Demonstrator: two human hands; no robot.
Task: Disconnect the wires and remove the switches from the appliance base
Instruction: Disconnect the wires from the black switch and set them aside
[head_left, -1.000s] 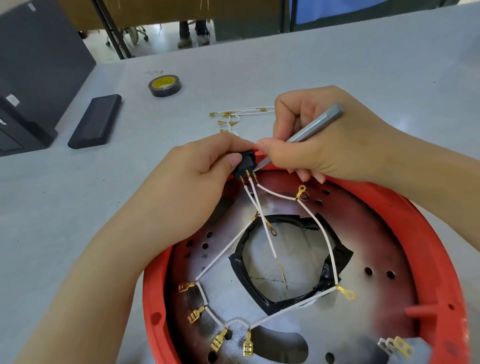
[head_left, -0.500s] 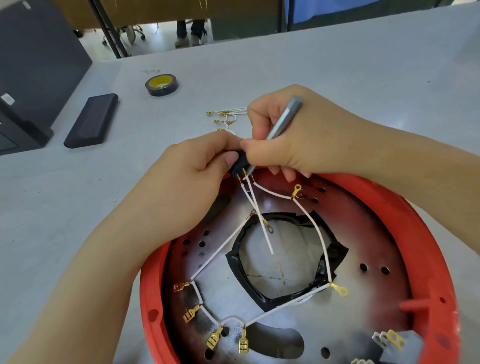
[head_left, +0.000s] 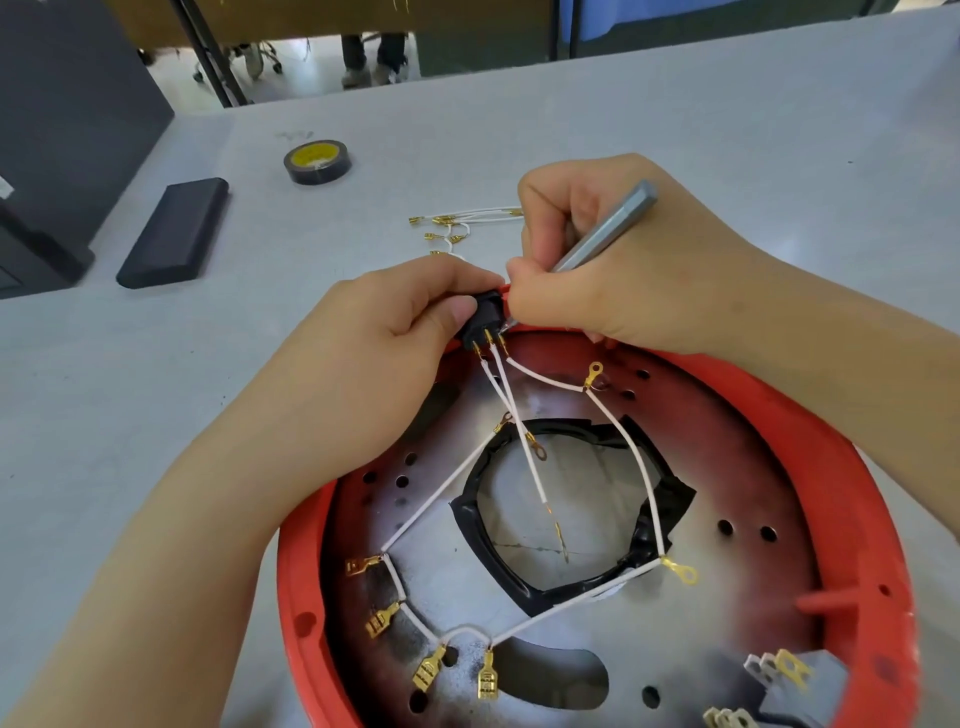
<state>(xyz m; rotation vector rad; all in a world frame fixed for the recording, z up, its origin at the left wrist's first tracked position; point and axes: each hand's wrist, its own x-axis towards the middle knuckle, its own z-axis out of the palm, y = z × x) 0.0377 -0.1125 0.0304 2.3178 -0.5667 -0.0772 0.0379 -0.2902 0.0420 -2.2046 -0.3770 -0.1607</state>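
The red appliance base (head_left: 810, 457) lies open side up on the grey table, its metal plate showing. A small black switch (head_left: 485, 317) sits at its far rim with three brass terminals and white wires (head_left: 530, 457) running from it across the plate. My left hand (head_left: 384, 358) pinches the switch between thumb and fingers. My right hand (head_left: 608, 265) grips a grey metal tool (head_left: 602, 234) like a pen, its tip at the switch's right side. Another switch with brass tabs (head_left: 779, 675) sits at the near right rim.
A loose bundle of white wires with brass terminals (head_left: 467, 223) lies just beyond my hands. A roll of black tape (head_left: 317, 162) and a flat black block (head_left: 174, 240) lie at the far left, beside a dark case (head_left: 62, 130). Bare table stretches to the right.
My right hand has swung the tool from lying low to steep and back to a slant, its tip staying at the switch. My left hand keeps its pinch on the switch.
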